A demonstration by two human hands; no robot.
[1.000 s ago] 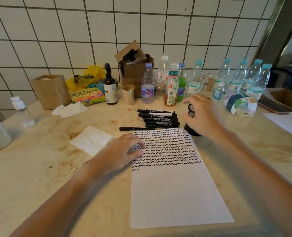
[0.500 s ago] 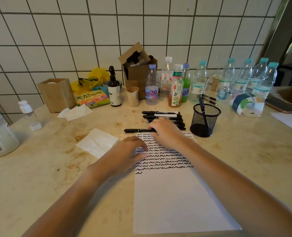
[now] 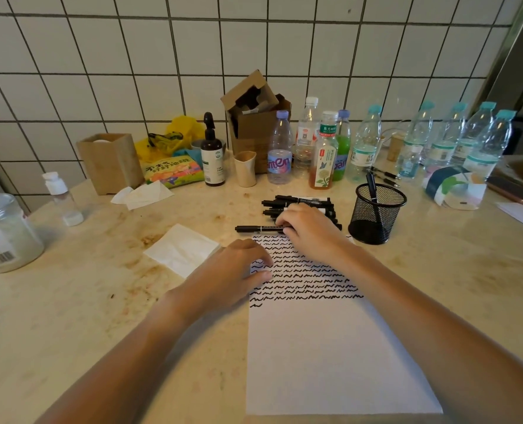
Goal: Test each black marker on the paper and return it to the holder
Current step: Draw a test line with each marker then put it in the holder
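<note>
A white sheet of paper lies in front of me, its upper part filled with rows of black squiggles. My left hand rests flat on the sheet's left edge, holding nothing. Just beyond the top of the paper lies a single black marker, and my right hand has its fingertips closed on that marker's right end. Behind it is a pile of several black markers. The black mesh holder stands to the right of the pile with one marker upright in it.
A folded white tissue lies left of the paper. Along the tiled wall stand several water bottles, a cardboard box, a brown pump bottle and a wooden box. A clear jar sits far left.
My right hand left the mesh holder, where one marker now stands, moved left to the single marker above the paper and closed its fingers on it. My left hand stayed on the paper.
</note>
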